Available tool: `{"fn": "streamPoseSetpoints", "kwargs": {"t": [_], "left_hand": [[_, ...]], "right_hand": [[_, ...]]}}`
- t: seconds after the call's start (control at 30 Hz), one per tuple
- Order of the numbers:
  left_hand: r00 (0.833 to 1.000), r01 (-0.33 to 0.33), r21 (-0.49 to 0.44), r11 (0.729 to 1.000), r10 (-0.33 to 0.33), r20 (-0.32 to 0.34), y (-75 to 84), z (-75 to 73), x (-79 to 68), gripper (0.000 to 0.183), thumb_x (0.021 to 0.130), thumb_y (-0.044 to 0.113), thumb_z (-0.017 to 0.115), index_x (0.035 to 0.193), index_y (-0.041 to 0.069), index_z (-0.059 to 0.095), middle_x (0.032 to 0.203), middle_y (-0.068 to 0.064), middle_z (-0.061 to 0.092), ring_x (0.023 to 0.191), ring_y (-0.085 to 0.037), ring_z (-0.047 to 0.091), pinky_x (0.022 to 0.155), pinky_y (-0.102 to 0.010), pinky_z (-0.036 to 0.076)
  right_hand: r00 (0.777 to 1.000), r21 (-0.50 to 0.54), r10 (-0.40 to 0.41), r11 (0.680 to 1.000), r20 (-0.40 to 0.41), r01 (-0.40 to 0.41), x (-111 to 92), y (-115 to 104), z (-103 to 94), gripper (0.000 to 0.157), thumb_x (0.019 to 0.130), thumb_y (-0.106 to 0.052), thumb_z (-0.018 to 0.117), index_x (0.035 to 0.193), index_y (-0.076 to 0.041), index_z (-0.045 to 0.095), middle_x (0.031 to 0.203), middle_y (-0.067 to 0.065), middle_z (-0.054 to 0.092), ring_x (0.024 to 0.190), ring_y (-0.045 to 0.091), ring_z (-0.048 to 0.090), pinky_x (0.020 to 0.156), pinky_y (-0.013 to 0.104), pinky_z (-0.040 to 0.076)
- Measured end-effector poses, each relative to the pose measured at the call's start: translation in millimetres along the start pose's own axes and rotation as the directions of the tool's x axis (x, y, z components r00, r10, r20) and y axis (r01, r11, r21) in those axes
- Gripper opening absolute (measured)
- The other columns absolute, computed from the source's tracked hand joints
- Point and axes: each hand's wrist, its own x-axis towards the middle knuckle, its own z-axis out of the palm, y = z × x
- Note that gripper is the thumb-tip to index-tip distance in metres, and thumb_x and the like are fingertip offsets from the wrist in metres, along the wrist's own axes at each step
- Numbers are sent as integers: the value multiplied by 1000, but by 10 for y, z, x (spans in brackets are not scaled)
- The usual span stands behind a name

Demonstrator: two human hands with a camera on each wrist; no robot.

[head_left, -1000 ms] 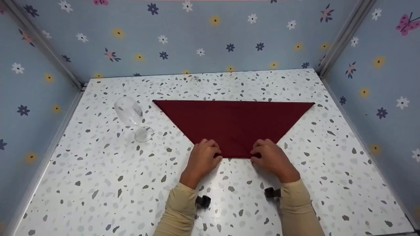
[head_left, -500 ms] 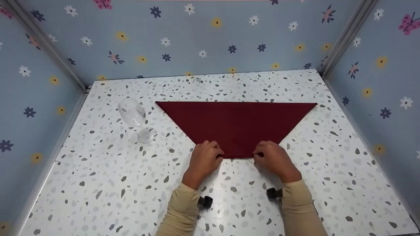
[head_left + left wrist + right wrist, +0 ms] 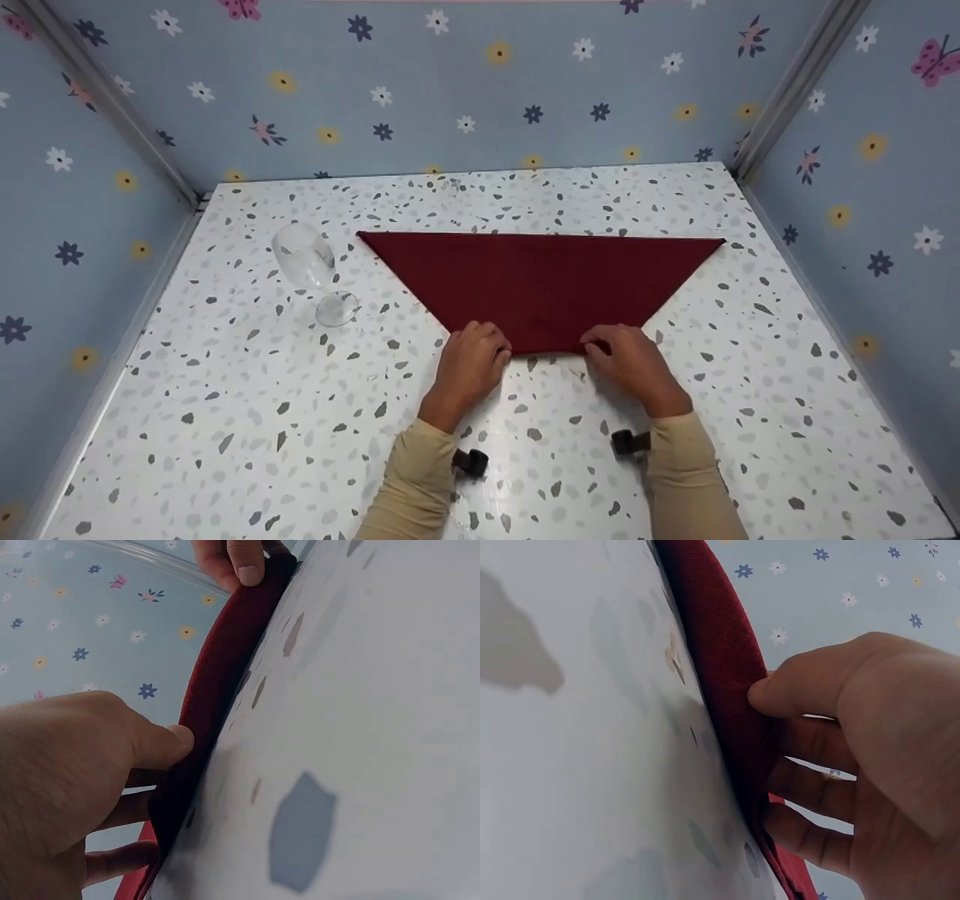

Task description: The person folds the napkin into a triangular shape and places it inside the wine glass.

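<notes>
A dark red cloth lies folded into a trapezoid, its long edge at the far side and its short edge toward me. At the left end of that short edge my left hand pinches the cloth between thumb and fingers. My right hand pinches the right end the same way. In the left wrist view the near edge forms a raised, rounded band of cloth, with the left thumb on it. The right wrist view shows the right thumb pressing on the band, with fingers behind it.
A clear stemmed glass stands left of the cloth, its round foot on the speckled white table. Light blue flowered panels enclose the back and both sides. A dark wrist mount juts inward from each tan sleeve.
The cloth's near edge has moved slightly away from me between the hands. My right hand has shifted a little to the right, and the head view has tilted slightly.
</notes>
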Motion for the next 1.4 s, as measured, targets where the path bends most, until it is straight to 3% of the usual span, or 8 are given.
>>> {"fn": "streamPoseSetpoints", "kwargs": {"t": [0.2, 0.53, 0.73, 0.97, 1.13, 1.23, 1.4], "left_hand": [[998, -5, -14, 1000, 4, -66, -16, -5, 0, 6, 94, 16, 71, 95, 16, 77, 90, 3, 72, 84, -21, 63, 75, -41, 52], [993, 45, -80, 996, -54, -109, -22, 59, -35, 7, 91, 14, 73, 94, 18, 68, 80, 4, 69, 74, -22, 61, 67, -40, 50], [991, -6, -51, 999, -1, -137, -65, 40, -93, 9, 93, 11, 69, 92, 20, 68, 77, 5, 68, 71, -20, 60, 68, -40, 49], [992, -30, -36, 999, 25, -124, -55, 6, -109, 21, 94, 7, 63, 93, 22, 78, 78, 3, 69, 72, -21, 63, 73, -41, 51], [992, -38, -48, 998, 32, -123, -26, 0, -14, 24, 91, 8, 62, 92, 21, 81, 79, 3, 70, 72, -21, 63, 75, -40, 51], [997, -30, -58, 998, 26, -71, -7, -2, 31, 24, 90, 10, 61, 95, 21, 82, 83, 3, 70, 76, -21, 64, 79, -41, 51], [1000, 20, -62, 998, -19, 22, -24, -24, -12, 18, 89, 18, 69, 100, 22, 82, 88, 3, 66, 81, -19, 61, 81, -41, 50]], "right_hand": [[999, 80, 44, 996, -12, -43, 22, 13, 25, 10, 97, -12, 64, 104, -10, 71, 94, 1, 69, 84, 17, 62, 76, 39, 51], [987, 215, 159, 963, 36, -163, -19, 112, 109, 8, 99, -14, 62, 105, -13, 68, 98, 0, 67, 91, 19, 61, 80, 39, 50], [983, 253, 181, 950, 34, -183, -40, 71, 170, 6, 98, -16, 64, 102, -14, 68, 96, -1, 66, 89, 18, 60, 79, 38, 50], [986, 238, 168, 957, 18, -167, 12, 38, 141, 4, 96, -13, 65, 99, -13, 68, 91, 0, 66, 84, 18, 59, 75, 37, 49], [988, 220, 150, 965, -24, -142, 71, 70, 69, 5, 96, -14, 66, 98, -10, 67, 89, 2, 65, 80, 18, 58, 72, 36, 48], [988, 202, 144, 971, -62, -129, 79, 104, 47, 7, 94, -12, 68, 96, -6, 66, 88, 4, 63, 79, 19, 57, 70, 36, 47], [991, 132, 127, 984, -49, -119, 62, 92, 80, 6, 93, -10, 69, 95, -5, 67, 89, 4, 62, 81, 19, 57, 71, 36, 47]]}}
